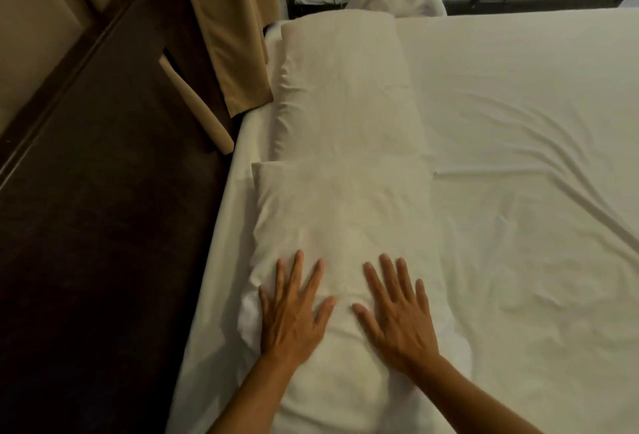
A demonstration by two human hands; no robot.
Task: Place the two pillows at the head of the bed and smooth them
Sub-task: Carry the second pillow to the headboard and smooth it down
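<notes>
Both our hands lie flat on the near pillow.

Our left hand point(294, 309) and right hand point(397, 312) rest palm down with fingers spread, grasping nothing, side by side on the near pillow point(342, 212). The far pillow point(342, 88) touches it end to end, both along the left edge of the bed point(536, 157), beside the curtain point(228, 29).
</notes>
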